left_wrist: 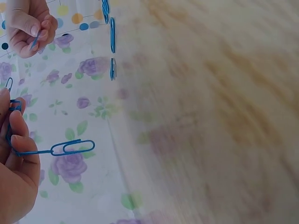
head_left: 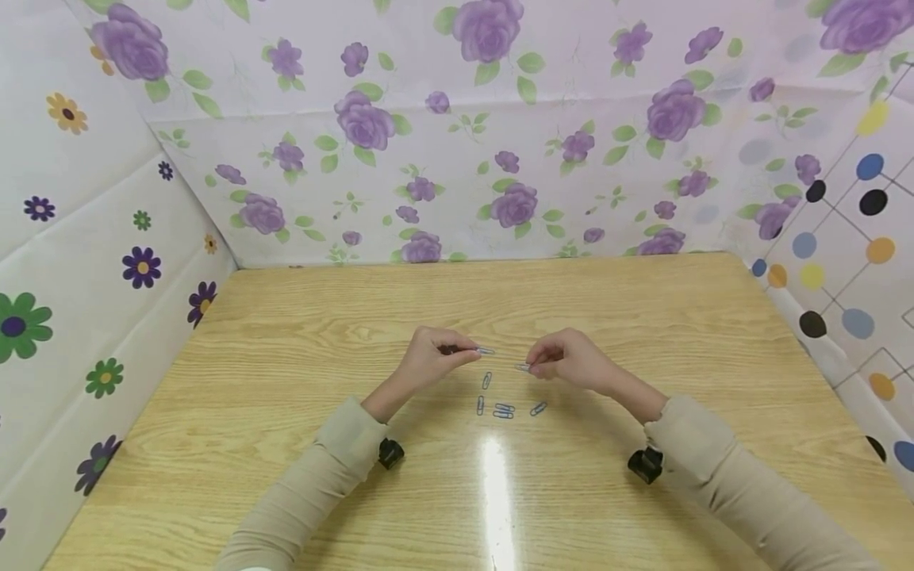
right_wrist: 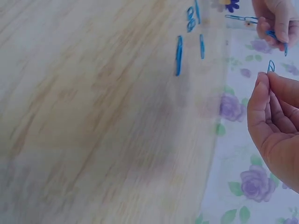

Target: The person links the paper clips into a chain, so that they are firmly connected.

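Observation:
My left hand (head_left: 433,355) holds a chain of linked blue paper clips (left_wrist: 72,148); one clip hangs free past the fingers in the left wrist view, and part of the chain is hidden in the palm. Across a small gap, my right hand (head_left: 574,362) pinches a single blue paper clip (right_wrist: 271,66) between thumb and fingertips. The tip of this clip points toward the left hand. Both hands are raised over the table, just beyond several loose paper clips (head_left: 503,415).
The loose clips lie apart on the wooden table (head_left: 321,317), one of them a paper clip (head_left: 539,408) nearer the right hand. Floral sheeting (head_left: 443,190) stands along the back, with patterned sheets at both sides. A glare streak crosses the table's front.

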Demonstrator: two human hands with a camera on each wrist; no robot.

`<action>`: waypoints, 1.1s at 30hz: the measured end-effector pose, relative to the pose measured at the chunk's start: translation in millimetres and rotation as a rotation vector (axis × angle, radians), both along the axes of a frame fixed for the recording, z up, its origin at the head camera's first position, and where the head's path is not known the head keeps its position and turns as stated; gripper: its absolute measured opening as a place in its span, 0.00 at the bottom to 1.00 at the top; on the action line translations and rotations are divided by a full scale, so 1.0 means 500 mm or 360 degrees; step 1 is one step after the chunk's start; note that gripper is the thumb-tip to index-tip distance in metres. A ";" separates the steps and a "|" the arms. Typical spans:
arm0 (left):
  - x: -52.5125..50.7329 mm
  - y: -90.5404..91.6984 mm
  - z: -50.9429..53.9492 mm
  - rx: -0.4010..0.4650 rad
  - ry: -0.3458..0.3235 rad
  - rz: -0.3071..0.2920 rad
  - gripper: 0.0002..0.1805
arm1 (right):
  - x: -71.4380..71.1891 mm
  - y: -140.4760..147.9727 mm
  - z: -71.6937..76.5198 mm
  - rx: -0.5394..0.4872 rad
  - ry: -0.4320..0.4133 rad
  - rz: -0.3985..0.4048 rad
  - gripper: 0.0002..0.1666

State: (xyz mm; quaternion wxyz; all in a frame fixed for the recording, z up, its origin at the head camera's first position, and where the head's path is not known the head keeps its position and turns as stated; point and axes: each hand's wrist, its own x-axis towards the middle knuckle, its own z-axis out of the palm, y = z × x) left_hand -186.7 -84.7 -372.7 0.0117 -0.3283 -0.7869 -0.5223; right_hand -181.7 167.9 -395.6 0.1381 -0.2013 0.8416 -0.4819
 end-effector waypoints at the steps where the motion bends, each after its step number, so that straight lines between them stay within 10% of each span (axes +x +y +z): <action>1: 0.001 0.001 0.001 -0.0010 -0.0001 0.0000 0.04 | 0.001 -0.002 0.004 -0.0019 -0.0017 -0.0009 0.04; 14: 0.004 0.008 0.012 -0.0038 -0.0021 -0.0063 0.03 | 0.006 -0.020 0.030 -0.0163 -0.0095 -0.0030 0.06; 33: 0.005 0.008 0.014 -0.0029 -0.0058 -0.0075 0.02 | 0.022 -0.032 0.039 -0.0040 0.0285 -0.0034 0.03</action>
